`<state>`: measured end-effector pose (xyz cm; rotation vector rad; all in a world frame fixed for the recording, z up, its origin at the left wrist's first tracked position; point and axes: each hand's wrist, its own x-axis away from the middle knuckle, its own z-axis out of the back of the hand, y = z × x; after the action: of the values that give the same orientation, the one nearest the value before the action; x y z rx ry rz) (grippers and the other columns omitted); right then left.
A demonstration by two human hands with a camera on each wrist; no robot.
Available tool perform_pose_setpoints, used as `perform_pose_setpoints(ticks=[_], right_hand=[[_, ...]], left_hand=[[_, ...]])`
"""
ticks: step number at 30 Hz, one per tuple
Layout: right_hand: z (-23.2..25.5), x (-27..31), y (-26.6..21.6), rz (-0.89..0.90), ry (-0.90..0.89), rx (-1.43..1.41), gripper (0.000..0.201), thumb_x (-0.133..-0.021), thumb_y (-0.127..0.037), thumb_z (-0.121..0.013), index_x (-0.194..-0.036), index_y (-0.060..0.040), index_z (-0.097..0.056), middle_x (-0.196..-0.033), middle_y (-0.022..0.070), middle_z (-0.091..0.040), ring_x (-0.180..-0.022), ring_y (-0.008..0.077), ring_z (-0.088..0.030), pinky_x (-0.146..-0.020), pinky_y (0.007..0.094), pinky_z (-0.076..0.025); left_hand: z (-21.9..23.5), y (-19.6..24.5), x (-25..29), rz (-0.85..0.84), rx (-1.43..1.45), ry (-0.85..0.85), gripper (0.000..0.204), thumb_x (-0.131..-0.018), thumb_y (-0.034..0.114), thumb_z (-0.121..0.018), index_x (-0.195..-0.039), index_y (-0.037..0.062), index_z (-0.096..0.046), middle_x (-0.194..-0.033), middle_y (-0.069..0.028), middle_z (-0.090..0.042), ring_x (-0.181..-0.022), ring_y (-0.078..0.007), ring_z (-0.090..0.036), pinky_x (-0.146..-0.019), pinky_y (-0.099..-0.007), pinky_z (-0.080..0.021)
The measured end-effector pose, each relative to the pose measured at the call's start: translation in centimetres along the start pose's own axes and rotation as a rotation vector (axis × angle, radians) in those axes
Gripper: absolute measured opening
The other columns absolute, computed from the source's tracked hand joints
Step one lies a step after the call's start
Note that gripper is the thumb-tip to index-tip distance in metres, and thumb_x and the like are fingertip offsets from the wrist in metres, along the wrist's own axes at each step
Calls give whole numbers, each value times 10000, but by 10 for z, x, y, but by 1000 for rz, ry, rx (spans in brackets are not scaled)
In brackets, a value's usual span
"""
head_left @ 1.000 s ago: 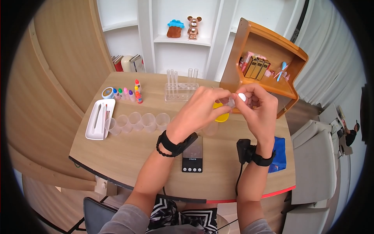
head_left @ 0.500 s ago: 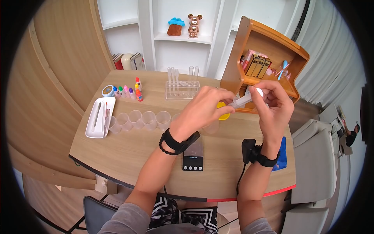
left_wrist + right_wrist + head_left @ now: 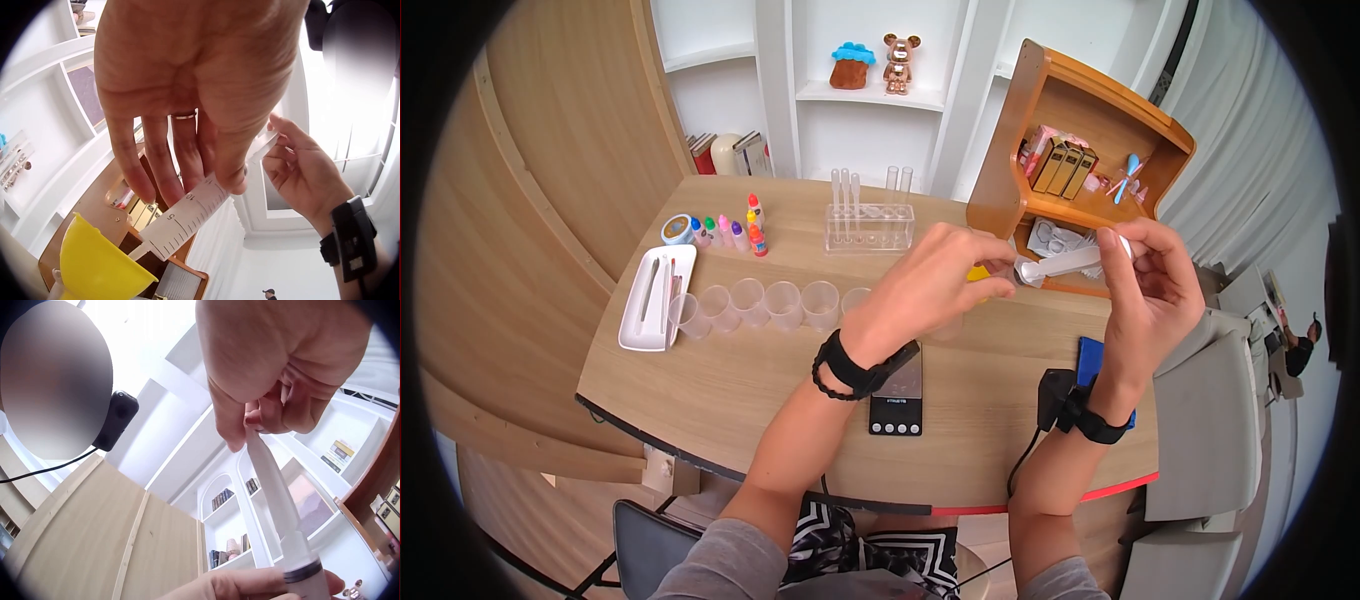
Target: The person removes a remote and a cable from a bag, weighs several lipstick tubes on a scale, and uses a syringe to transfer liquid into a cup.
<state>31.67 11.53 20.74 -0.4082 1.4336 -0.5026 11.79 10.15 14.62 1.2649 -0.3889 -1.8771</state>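
Note:
My left hand (image 3: 935, 280) grips the barrel of a clear plastic syringe (image 3: 186, 215) between thumb and fingers. Dark graduation marks run along the barrel. Thumb and fingertips of my right hand (image 3: 1155, 300) pinch the outer end of the white plunger (image 3: 1068, 264), which sticks far out to the right. In the right wrist view, a dark ring (image 3: 303, 572) shows around the syringe beside the left fingers. The syringe's narrow tip overlaps a yellow bowl-shaped thing (image 3: 97, 265) in the left wrist view; my left hand mostly hides that thing in the head view.
Below the hands lies a black digital scale (image 3: 896, 412). Several clear plastic cups (image 3: 783, 305) stand in a row left of it, near a white tray (image 3: 632, 330) with slim tools. Dropper bottles (image 3: 740, 238) and a test tube rack (image 3: 870, 240) stand farther back. A wooden shelf (image 3: 1020, 130) rises behind the right hand.
My right hand has moved right, away from the left hand, drawing the plunger out into a long exposed length. The left hand keeps its hold on the barrel and has shifted slightly.

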Motion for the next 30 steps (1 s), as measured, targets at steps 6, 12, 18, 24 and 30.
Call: perform_pose_setpoints(ticks=[6,12,18,24,30], right_hand=[[16,-1,-9,-70,-76,-74,134,-894,3,-749,-979,39,-651,-864,5,-621,-727,45,-538,-612,177,-425],[19,-3,-8,-312,-295,-150,680,-1016,-573,-346,-1063,18,-680,-933,69,-623,-812,121,-532,-652,285,-405],[20,0,-23,-495,-389,-169,750,-989,-643,-349,-1082,25,-679,-1021,104,-668,-823,177,-632,-614,291,-459],[24,0,-33,-539,-493,-264,863,-956,-707,-375,-1162,91,-631,-1135,199,-666,-864,274,-708,-696,349,-587],[28,-3,-31,-464,-556,-362,894,-927,-704,-473,-1245,125,-577,-1183,240,-650,-939,300,-723,-804,387,-606]], left_hand=[[2,12,1,22,33,-52,254,-789,117,-784,-1020,18,-745,-836,-127,-722,-758,-298,-654,-702,-370,-497],[-6,21,0,-101,-24,35,268,-758,95,-796,-1011,21,-745,-909,-119,-709,-842,-292,-644,-708,-381,-503],[-9,30,1,-143,-85,136,269,-747,60,-798,-1004,13,-735,-894,-112,-706,-883,-289,-666,-759,-381,-529],[-16,36,2,-117,-65,221,381,-750,21,-795,-1091,35,-626,-963,-114,-703,-927,-289,-685,-799,-389,-549],[-13,45,2,-134,-51,250,441,-747,16,-803,-1112,46,-557,-980,-114,-693,-946,-293,-689,-815,-387,-552]])
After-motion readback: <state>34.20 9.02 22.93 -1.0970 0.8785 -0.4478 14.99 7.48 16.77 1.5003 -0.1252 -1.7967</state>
